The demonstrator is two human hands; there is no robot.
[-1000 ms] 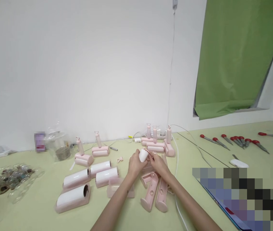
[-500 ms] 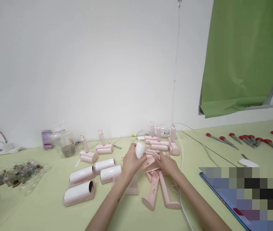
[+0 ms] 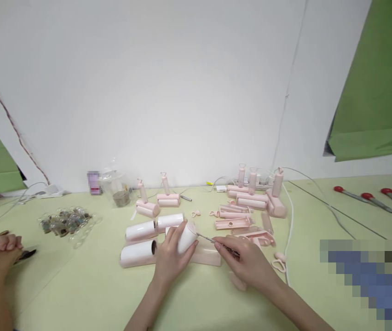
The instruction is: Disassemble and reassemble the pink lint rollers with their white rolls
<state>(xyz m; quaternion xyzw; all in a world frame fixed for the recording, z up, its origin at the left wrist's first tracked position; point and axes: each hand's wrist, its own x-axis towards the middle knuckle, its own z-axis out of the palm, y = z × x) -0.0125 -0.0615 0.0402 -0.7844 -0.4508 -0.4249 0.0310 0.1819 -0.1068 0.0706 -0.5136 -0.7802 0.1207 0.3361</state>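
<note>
A white paper roll (image 3: 186, 239) is gripped in my left hand (image 3: 172, 253), its end tilted up to the right. My right hand (image 3: 242, 262) pinches a slim metal tool (image 3: 228, 249), whose thin tip reaches the roll's end. Whether the tip touches is too small to tell. Left of my left hand lie more white rolls (image 3: 138, 253) on pale pink trays. A clear pinkish cover (image 3: 206, 255) lies behind and between my hands. Past my right hand are loose pink roller parts (image 3: 232, 223) and a pink heart-shaped loop (image 3: 279, 264).
Pink lint rollers (image 3: 253, 201) with upright handles stand along the wall. A white cable (image 3: 291, 220) runs down the right. Red-handled tools (image 3: 366, 196) lie far right. Trinkets (image 3: 66, 221) form a pile at left, near another person's hand (image 3: 1, 248) and a plastic tub (image 3: 121, 196).
My right hand has left the pink parts and now holds the slim tool at the roll. The roll stays in my left hand. The view has swung left, showing more of the other person.
</note>
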